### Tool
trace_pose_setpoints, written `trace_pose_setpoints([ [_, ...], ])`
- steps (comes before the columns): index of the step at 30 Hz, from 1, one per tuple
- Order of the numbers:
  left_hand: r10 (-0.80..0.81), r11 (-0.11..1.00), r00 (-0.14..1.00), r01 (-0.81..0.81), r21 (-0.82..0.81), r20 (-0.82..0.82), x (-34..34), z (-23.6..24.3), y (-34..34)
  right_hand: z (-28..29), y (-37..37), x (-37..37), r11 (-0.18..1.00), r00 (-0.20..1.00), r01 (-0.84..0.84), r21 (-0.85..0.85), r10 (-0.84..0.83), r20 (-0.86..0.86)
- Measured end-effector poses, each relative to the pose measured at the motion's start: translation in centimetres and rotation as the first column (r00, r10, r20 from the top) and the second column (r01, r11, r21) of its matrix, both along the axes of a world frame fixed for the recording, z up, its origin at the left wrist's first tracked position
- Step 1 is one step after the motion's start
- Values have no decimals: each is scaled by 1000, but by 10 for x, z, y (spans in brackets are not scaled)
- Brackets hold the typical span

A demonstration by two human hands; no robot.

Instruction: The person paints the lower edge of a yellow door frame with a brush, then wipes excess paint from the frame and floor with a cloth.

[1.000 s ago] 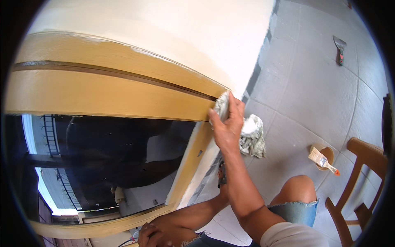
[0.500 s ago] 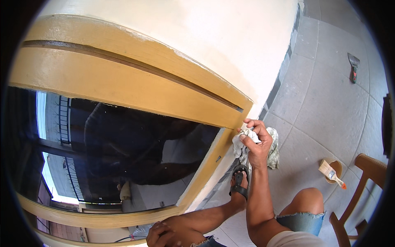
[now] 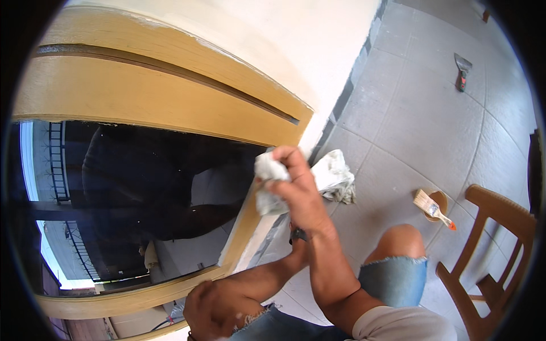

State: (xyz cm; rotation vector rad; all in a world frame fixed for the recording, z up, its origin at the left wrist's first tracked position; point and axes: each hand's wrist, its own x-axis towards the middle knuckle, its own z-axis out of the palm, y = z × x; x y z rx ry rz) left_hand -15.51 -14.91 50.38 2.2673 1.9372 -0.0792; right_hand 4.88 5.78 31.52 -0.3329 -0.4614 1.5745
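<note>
Right hand [image 3: 298,190] grips a crumpled white cloth rag [image 3: 269,184], pressed to the right upright of the yellow-painted wooden window frame [image 3: 244,224] — bunched for a firm wiping pad. Left hand [image 3: 213,310], fingers curled on the near knee, holds nothing visible — likely bracing.

No packages, labels, signs or screens show anywhere in this view of window, wall and floor.
</note>
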Motion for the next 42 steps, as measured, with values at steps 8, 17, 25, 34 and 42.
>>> trace_pose_setpoints([
  [8,249,876,588,203,-439,769,37,-81,126,87,-52,-3,965,993,38,260,-8,-114],
  [17,599,783,85,145,-605,796,63,-95,111,112,-40,28,931,925,283,232,-329,192],
  [25,420,891,180,107,-442,889,91,-32,143,100,35,18,871,810,491,25,-467,354],
  [34,701,713,-323,349,-609,636,75,-10,175,117,92,14,774,665,616,148,-612,428],
  [42,649,760,-472,395,-516,596,73,1,188,151,132,-2,475,335,737,480,-874,351],
])
